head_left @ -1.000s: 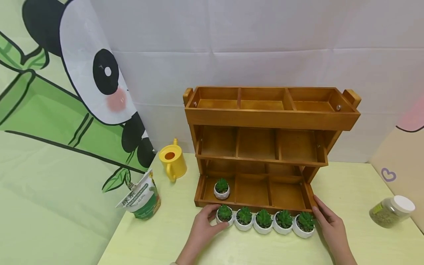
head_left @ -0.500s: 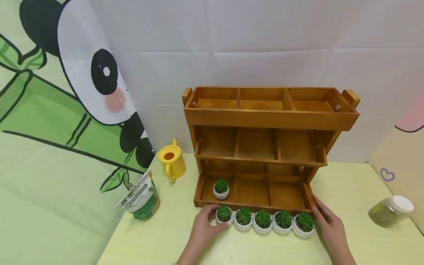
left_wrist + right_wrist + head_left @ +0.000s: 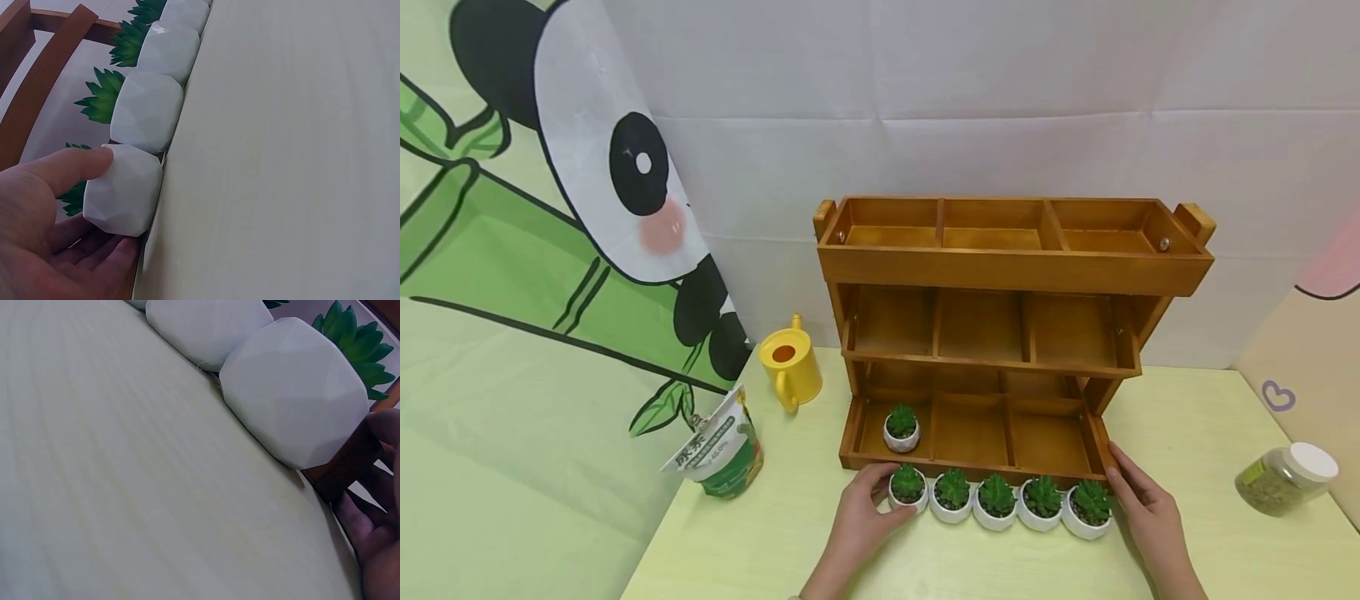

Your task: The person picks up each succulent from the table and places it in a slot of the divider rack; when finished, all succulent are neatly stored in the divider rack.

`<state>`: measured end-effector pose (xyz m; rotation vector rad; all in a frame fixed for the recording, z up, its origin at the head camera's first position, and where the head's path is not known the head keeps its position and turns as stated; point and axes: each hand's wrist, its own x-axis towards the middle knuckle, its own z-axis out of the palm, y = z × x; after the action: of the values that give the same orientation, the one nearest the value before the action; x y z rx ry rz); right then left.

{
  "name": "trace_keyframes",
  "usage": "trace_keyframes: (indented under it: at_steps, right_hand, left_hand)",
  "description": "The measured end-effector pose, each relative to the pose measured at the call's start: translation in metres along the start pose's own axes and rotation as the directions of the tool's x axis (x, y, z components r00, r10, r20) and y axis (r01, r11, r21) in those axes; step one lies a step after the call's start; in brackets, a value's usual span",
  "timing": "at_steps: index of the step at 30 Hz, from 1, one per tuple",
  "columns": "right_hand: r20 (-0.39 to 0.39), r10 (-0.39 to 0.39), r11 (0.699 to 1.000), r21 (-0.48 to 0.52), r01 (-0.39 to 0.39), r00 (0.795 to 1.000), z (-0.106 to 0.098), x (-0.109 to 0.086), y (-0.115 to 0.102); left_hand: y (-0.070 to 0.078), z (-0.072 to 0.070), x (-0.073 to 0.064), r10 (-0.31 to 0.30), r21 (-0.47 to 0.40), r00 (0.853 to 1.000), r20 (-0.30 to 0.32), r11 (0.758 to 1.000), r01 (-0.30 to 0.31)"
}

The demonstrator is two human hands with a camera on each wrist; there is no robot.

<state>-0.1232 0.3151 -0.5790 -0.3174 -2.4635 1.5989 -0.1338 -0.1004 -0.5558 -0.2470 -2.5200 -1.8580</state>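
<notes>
A brown wooden three-tier shelf [image 3: 1015, 268] stands on the table, each tier split into three compartments. Along its front edge runs a row of several small succulents in white faceted pots. My left hand [image 3: 859, 518] holds the leftmost potted succulent [image 3: 908, 485], thumb on the front of its white pot [image 3: 125, 194] and fingers around the far side. At the other end, my right hand [image 3: 1152, 515] rests its thumb and fingers against the shelf's lower right corner [image 3: 347, 464], beside the rightmost potted succulent [image 3: 1088, 504]. Another potted succulent [image 3: 902, 429] sits in the bottom tier's left compartment.
A yellow watering can [image 3: 792, 367] stands left of the shelf, with a clipped green-and-white pouch [image 3: 726, 454] nearer the front. On the right, a white-lidded clear jar [image 3: 1285, 479] lies tilted. A cloth backdrop [image 3: 1000, 100] hangs behind.
</notes>
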Motion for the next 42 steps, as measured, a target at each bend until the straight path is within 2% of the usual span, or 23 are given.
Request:
trace_keyframes:
  at_steps: [19, 42]
  right_hand:
    - [0.007, 0.006, 1.0, 0.001, -0.006, 1.0, 0.0012, 0.0027, 0.0038]
    - [-0.01, 0.005, 0.999, -0.038, -0.006, 1.0, -0.0004, 0.0019, 0.0032]
  left_hand:
    - [-0.0007, -0.0012, 0.001, -0.009, 0.046, 1.0, 0.008, 0.999, 0.008]
    - [0.0047, -0.0054, -0.0007, 0.016, 0.02, 1.0, -0.009, 1.0, -0.016]
